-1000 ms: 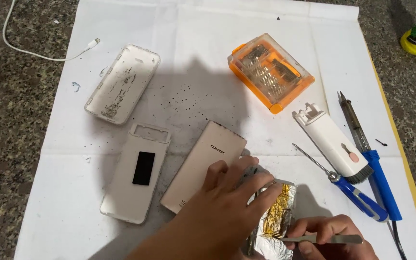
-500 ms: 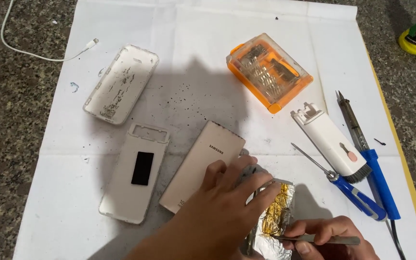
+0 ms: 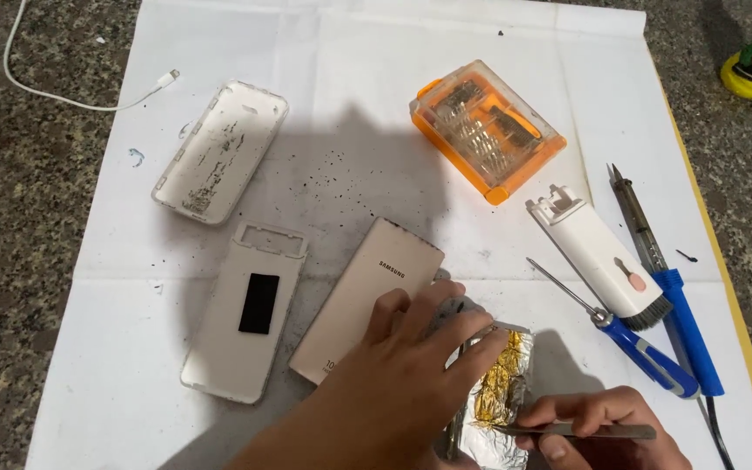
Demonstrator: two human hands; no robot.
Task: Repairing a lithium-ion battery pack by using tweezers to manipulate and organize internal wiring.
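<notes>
My left hand (image 3: 398,383) lies flat on a silver, foil-wrapped part (image 3: 498,392) with a torn patch of gold foil, pressing it down against the white paper sheet (image 3: 350,104). My right hand (image 3: 607,426) pinches metal tweezers (image 3: 567,429) whose tip reaches the gold patch. Just left of my fingers lies a beige power-bank body (image 3: 363,300), partly under my hand. A white shell half with a black pad (image 3: 245,309) rests further left.
Another dirty white shell half (image 3: 219,152) sits at upper left, near a white cable (image 3: 71,91). An orange bit case (image 3: 485,130), a white cleaning tool (image 3: 598,257), a blue screwdriver (image 3: 628,344) and a blue soldering iron (image 3: 668,287) lie to the right. Black specks dot the paper.
Both hands have stayed on the foil part; the tweezers have shifted only slightly at the gold patch.
</notes>
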